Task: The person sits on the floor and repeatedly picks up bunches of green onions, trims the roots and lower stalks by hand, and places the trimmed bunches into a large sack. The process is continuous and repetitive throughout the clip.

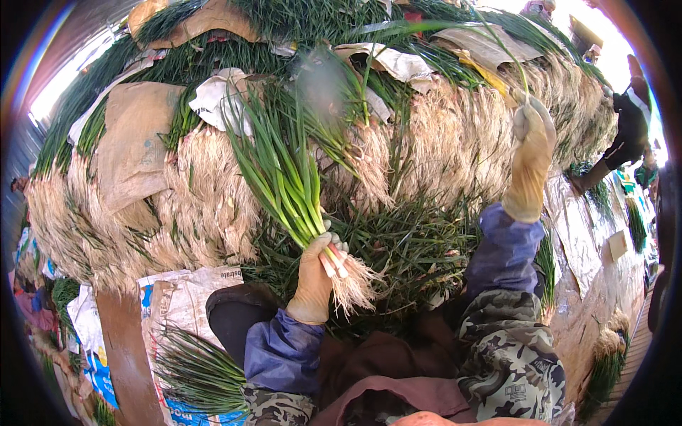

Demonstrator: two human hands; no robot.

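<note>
In the middle of the head view, my gloved left hand [314,266] is closed around the white stems of a bunch of green onions [295,197]. Its leaves fan up and left, and its roots hang to the right of the fist. Up at the right, my gloved right hand [533,125] is raised before the pile, pinching a single green onion leaf [503,48] that rises from its fingers. Beyond both hands spreads a large pile of green onions [453,138], its pale roots facing me. A few loose green onions [370,154] lie on it between my hands.
Loose leaves [399,250] cover the ground before me. Printed sacks [181,303] and a green onion bunch [200,367] lie at lower left. Burlap [136,138] and white sacking [221,101] rest on the pile. A person in dark clothes [628,122] stands at far right, near plastic sheeting [575,229].
</note>
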